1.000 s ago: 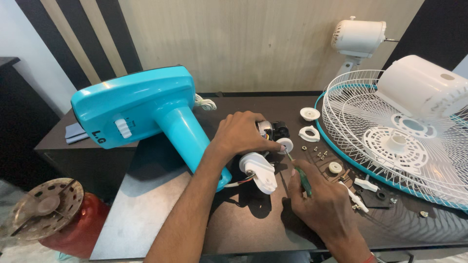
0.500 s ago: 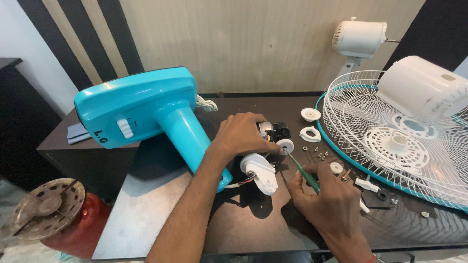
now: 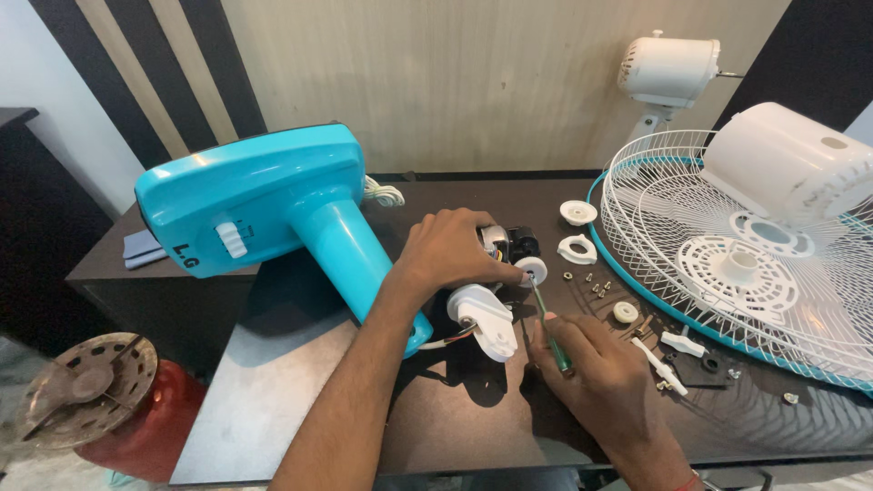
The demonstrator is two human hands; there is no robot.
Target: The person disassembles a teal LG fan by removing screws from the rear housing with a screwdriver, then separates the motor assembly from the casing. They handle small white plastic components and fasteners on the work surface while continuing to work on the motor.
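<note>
Head view: left hand (image 3: 450, 250) clamps the motor assembly (image 3: 502, 247) steady beside the turquoise fan stand (image 3: 273, 214) lying on the worktop (image 3: 291, 382), right hand (image 3: 596, 368) closed on a green screwdriver (image 3: 548, 327), tip at the assembly's white cap (image 3: 531, 270).

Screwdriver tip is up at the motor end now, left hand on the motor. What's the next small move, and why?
Probably seat the tip squarely and begin turning. The right hand holds the green screwdriver with its tip at the white round part on the motor, while the left hand grips that motor against the dark table. Whether the tip is already engaged is too small to tell.
</note>
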